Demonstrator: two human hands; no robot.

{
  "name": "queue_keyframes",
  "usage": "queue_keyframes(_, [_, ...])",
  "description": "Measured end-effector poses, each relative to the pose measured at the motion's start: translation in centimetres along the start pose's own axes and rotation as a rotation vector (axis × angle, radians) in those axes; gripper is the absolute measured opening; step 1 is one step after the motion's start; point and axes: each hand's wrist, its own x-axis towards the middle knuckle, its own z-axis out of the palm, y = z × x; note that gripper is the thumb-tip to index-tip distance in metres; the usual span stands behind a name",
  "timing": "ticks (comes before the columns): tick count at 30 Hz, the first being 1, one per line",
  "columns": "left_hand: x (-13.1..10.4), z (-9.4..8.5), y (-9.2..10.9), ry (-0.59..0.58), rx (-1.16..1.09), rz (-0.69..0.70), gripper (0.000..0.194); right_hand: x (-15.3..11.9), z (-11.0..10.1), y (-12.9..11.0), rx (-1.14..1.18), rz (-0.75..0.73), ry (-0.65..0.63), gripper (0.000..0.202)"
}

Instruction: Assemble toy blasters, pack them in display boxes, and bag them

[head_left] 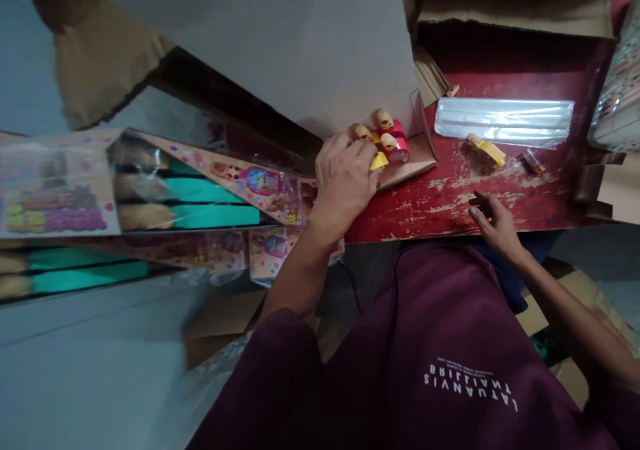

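My left hand [345,180] reaches into a low open cardboard box [413,168]. Its fingers are curled over a small yellow toy figure [380,160] with a tan head; the fingertips are partly hidden. Beside it in the box stand red toy figures [399,145] with similar tan heads. Over the front edge of the red table hovers my right hand [493,222], fingers loosely bent and apart, holding nothing. Nearest to that hand on the table lies another yellow toy figure [487,151], next to a small wrapped piece [533,161].
A clear plastic sleeve [505,120] lies on the worn red table [440,203]. Printed packages with turquoise contents [215,200] are stacked at left. A large pale panel [300,43] rises behind the box. A clear container [620,97] stands at right.
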Motion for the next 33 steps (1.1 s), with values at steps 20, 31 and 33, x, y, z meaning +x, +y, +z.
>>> queue_keyframes(20, [1.5,4.9,-1.2,-0.181,0.064,0.038,0.013,-2.4,0.4,4.0,0.166,0.161,0.090,0.058])
queue_keyframes(31, [3.3,4.9,-3.2,-0.169,-0.048,-0.047,0.025,-1.8,1.6,5.5,0.206,0.174,0.052,0.060])
queue_keyframes(33, [3.7,4.7,-3.2,-0.185,-0.041,-0.069,0.027,-1.7,1.8,5.9,0.197,0.181,0.061,0.059])
